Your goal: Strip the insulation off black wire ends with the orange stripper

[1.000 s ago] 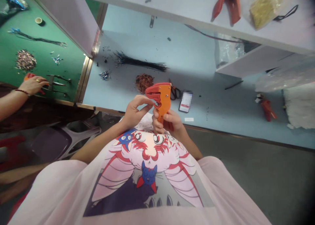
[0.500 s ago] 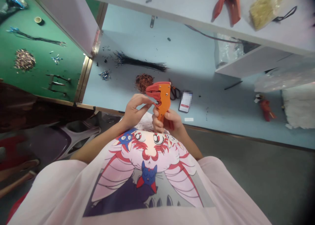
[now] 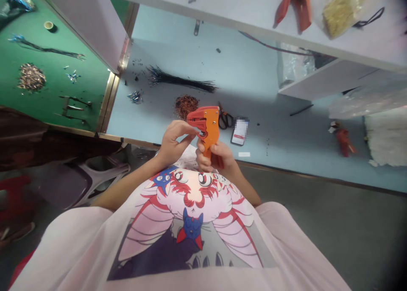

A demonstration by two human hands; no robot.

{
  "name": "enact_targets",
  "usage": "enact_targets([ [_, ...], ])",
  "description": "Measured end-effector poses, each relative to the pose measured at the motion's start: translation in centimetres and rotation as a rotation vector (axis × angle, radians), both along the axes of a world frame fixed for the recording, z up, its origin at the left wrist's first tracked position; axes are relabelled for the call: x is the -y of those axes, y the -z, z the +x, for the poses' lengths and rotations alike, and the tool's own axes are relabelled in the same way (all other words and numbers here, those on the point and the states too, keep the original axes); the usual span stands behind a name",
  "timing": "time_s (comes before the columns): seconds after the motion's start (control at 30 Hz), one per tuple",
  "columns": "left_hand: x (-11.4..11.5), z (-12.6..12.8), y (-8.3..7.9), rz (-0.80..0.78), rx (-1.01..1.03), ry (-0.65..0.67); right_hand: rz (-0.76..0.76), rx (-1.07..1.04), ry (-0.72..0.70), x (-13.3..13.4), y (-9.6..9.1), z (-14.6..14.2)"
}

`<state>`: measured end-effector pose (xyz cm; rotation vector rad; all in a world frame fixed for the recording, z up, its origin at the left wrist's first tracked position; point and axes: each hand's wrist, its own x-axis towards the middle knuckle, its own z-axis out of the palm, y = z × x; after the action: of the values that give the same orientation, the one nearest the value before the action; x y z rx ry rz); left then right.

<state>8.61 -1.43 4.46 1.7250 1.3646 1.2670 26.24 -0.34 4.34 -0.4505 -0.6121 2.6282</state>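
Note:
My right hand (image 3: 216, 154) is wrapped round the handles of an orange and red wire stripper (image 3: 212, 124), held upright near the table's front edge. Close by on the left, my left hand (image 3: 177, 141) has its thumb and fingers pinched together at the tool's red jaws. Whatever small piece sits in that pinch is too small to make out. Just behind the jaws lies a heap of copper-coloured bits (image 3: 186, 106). Farther back rests a bundle of black wires (image 3: 184, 80).
Scissors with black handles (image 3: 225, 119) and a phone (image 3: 239, 131) lie right of the tool. Small blue and silver pieces (image 3: 135, 96) are at left. A shelf (image 3: 222, 15) overhangs the back; another red-handled tool (image 3: 342, 141) lies far right. A chair (image 3: 70, 185) stands at lower left.
The wire stripper and my right hand have shifted very slightly left. My left hand stays pinched by the jaws. A person's arm at the lower left has moved mostly out of sight.

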Motion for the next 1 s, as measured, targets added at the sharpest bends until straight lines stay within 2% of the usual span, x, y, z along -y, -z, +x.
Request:
enact_targets([
  [0.2,0.1,0.0,0.3,-0.012,-0.025,-0.047,-0.040,-0.031,-0.001,0.0,-0.3,-0.2],
  [0.33,0.0,-0.1,0.5,-0.076,-0.038,-0.103,-0.062,-0.055,0.005,-0.5,0.0,-0.4],
  [0.5,-1.0,-0.3,1.8,-0.220,-0.129,-0.146,-0.116,-0.037,-0.023,-2.8,1.4,-0.7],
  [0.67,-1.9,-0.9,3.3,-0.277,-0.168,-0.226,-0.191,0.003,-0.010,-5.0,2.5,-0.5],
  [0.8,-1.6,-1.4,3.0,-0.309,-0.035,-0.318,-0.185,0.021,0.024,-4.7,2.9,0.3],
  [1.0,-1.7,-1.2,2.7,-0.396,0.353,-0.340,-0.090,0.061,-0.012,-3.7,3.5,0.3],
])
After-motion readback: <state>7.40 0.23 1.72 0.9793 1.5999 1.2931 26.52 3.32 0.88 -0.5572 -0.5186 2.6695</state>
